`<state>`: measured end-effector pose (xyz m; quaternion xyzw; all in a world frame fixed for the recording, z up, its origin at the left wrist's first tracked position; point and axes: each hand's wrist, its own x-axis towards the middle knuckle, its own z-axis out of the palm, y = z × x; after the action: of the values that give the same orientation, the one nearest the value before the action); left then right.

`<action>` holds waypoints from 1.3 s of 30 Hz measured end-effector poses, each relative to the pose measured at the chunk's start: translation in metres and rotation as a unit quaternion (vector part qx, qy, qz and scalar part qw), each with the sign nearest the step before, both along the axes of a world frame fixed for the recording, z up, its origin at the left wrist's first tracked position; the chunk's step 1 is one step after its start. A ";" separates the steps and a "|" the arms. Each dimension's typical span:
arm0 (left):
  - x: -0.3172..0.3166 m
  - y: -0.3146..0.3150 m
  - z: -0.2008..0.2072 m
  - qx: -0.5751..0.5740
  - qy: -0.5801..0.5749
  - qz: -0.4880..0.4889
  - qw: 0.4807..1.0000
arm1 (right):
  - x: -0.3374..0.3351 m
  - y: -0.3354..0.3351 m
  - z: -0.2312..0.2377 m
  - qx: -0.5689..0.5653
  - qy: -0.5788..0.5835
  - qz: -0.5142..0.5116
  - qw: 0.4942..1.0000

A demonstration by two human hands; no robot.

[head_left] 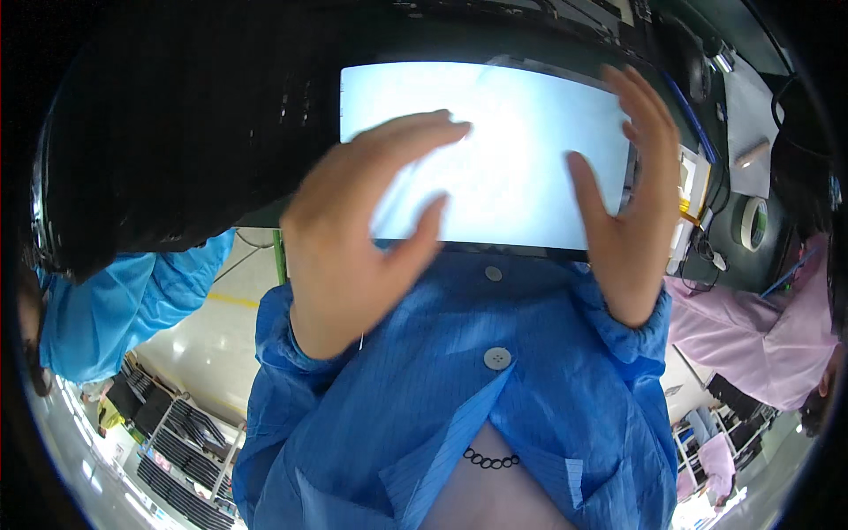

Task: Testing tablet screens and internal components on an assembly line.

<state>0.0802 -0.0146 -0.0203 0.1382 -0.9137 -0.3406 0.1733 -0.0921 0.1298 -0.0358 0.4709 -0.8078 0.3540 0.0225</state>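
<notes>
A wide, brightly lit white screen panel (512, 168) with a thin dark frame lies in front of me. Over its left part hovers my left hand (353, 212), thumb and fingers apart, with nothing between them. At the panel's right edge is my right hand (632, 185), its fingers raised and its thumb spread away from them. Nothing shows in that hand either. Whether its fingers touch the panel's edge I cannot tell. Both hands are slightly blurred.
On the right of the dark bench lie a roll of tape (753, 224), a blue stick-like tool (691, 115), cables and a white sheet (749, 124). A large black surface (177, 132) fills the left. Co-workers in blue (132, 300) and pink (760, 340) sleeves sit either side.
</notes>
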 end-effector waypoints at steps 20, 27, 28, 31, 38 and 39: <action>0.000 -0.016 0.000 0.095 -0.058 0.113 0.987 | 0.055 0.088 -0.027 -0.006 -0.029 0.022 0.999; -0.020 -0.027 -0.014 0.393 0.075 0.107 0.910 | 0.060 0.081 -0.027 0.014 -0.032 -0.077 0.996; -0.019 -0.027 -0.021 0.431 0.124 0.137 0.883 | 0.059 0.080 -0.028 0.015 -0.042 -0.105 0.994; -0.015 -0.026 -0.023 0.431 0.085 0.127 0.889 | 0.051 0.076 -0.025 0.014 -0.034 -0.120 0.992; 0.023 -0.002 0.008 0.163 -0.016 0.189 0.968 | 0.040 0.048 -0.008 -0.058 0.003 -0.105 0.993; 0.040 0.003 0.007 0.149 0.063 0.156 0.974 | 0.038 0.043 -0.003 -0.062 0.018 -0.077 0.995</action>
<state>0.1205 -0.0116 -0.0136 0.2814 -0.8070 -0.4502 0.2586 -0.0543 0.1729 -0.0392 0.4108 -0.8179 0.3920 0.0932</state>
